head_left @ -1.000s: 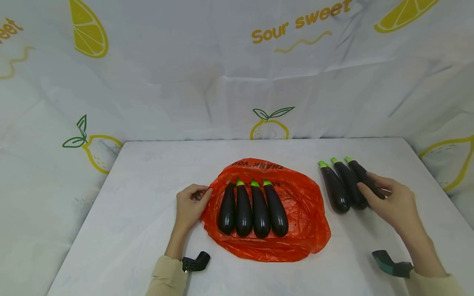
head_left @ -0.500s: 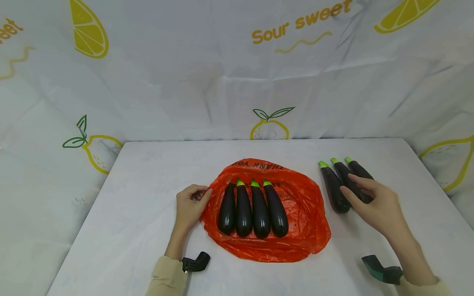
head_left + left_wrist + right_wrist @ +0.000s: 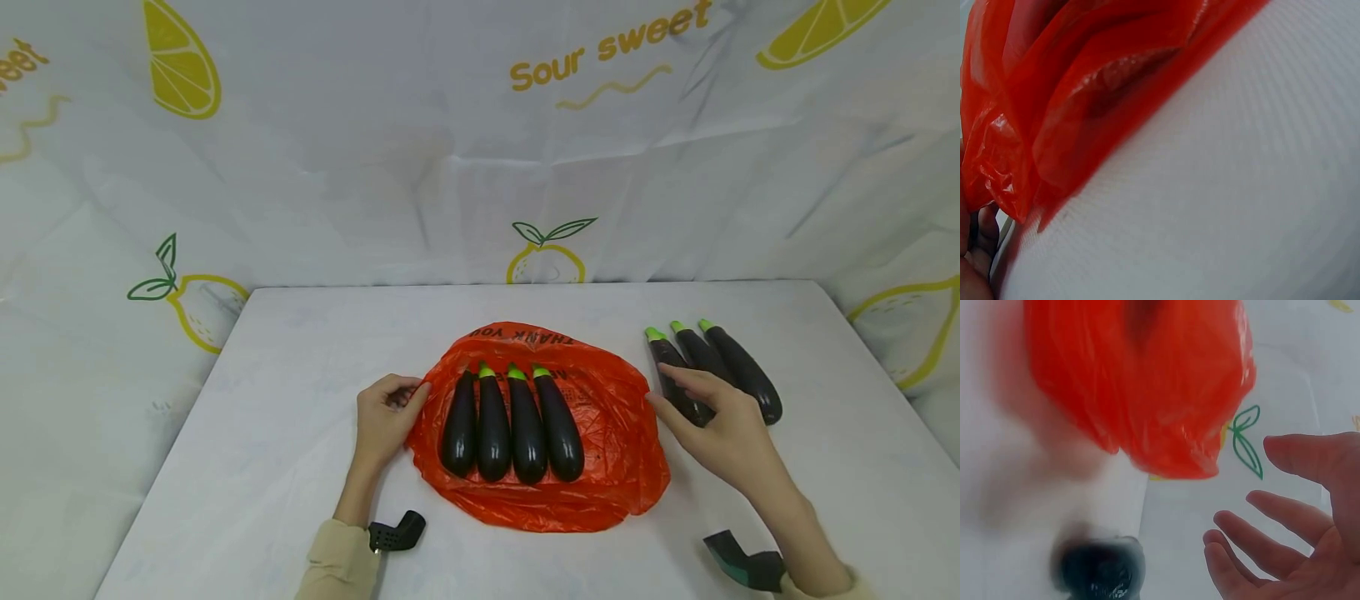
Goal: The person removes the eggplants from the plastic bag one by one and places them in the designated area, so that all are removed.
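A red plastic bag [image 3: 618,450] with black print lies flat on the white table. On it several dark eggplants [image 3: 528,425] lie side by side, green stem ends away from me. My left hand [image 3: 381,421] pinches the bag's left edge between thumb and fingers; the left wrist view shows the gathered red film [image 3: 1004,144] by the fingertips. My right hand [image 3: 723,433] is over the near end of the leftmost of three eggplants [image 3: 666,354] on the right, its thumb tip at the bag's right edge. In the right wrist view its fingers [image 3: 1272,531] are spread, holding nothing.
The other two right-hand eggplants [image 3: 746,375] lie slanted beside the leftmost one. A white cloth [image 3: 337,200] printed with lemons hangs behind the table's far edge. A dark wrist device [image 3: 397,531] sits at my left cuff, and another [image 3: 742,562] at my right.
My right hand has moved left from the rightmost loose eggplant, across the middle one, to the leftmost and the bag's edge. The left hand, bag and eggplants have stayed in place.
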Available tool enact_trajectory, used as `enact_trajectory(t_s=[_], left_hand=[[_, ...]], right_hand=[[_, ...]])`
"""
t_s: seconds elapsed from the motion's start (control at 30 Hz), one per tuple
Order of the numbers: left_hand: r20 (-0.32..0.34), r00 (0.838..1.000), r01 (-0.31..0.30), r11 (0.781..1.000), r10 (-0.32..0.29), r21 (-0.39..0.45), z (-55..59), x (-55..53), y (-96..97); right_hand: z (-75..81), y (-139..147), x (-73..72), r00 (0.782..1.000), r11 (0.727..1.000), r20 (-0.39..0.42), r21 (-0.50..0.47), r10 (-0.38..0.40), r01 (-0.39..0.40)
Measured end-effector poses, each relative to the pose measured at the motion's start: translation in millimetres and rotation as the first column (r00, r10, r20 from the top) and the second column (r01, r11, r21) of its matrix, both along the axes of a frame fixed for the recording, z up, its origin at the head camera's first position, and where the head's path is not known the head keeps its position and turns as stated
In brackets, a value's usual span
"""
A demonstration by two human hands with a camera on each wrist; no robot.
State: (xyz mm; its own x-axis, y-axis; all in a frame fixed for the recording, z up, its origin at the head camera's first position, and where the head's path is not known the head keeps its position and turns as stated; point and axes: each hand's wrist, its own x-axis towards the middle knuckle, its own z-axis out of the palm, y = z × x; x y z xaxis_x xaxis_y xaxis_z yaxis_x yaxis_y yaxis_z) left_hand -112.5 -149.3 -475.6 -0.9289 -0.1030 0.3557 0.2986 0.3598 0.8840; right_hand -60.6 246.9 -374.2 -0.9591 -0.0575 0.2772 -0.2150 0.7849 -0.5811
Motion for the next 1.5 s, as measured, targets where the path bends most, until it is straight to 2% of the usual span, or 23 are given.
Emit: enact_trajectory(t_s=[0.17, 0.4, 0.63, 0.77, 1.03, 1.27, 1.5], left_hand=[[0.006, 1.000, 0.018, 1.000, -0.018, 0.000, -0.4, -0.2, -1.5], [-0.001, 1.000, 0.016, 1.000, -0.016, -0.005, -1.3, -0.4, -2.3], [-0.012, 1.000, 0.021, 1.000, -0.021, -0.001, -2.1, -1.0, -2.6], [-0.016, 1.000, 0.026, 1.000, -0.026, -0.004, -2.7, -1.6, -2.8], [-0.026, 0.999, 0.026, 1.000, -0.026, -0.002, -3.1, -1.9, -2.9], [-0.019, 1.000, 0.024, 1.000, -0.024, -0.009, -2.1, -1.8, -2.8], [-0.004, 1.000, 0.016, 1.000, -0.016, -0.006, -2.4, -1.5, -2.4]], right_hand=[[-1.6, -11, 2.2, 0.999, 0.999, 0.017, -0.017, 0.038, -0.038], [-0.8, -24, 5.7, 0.993, 0.998, 0.107, -0.032, 0.058, -0.055], [3.6, -33, 7.3, 0.993, 0.997, 0.097, -0.042, 0.072, -0.068], [3.5, -39, 7.4, 0.988, 0.996, 0.126, -0.044, 0.085, -0.080], [-3.3, -53, 8.0, 0.980, 0.992, 0.155, -0.056, 0.124, -0.117], [-10.0, -66, 8.3, 0.972, 0.990, 0.196, -0.079, 0.132, -0.119], [-17.4, -76, 8.4, 0.956, 0.986, 0.252, -0.098, 0.152, -0.131]])
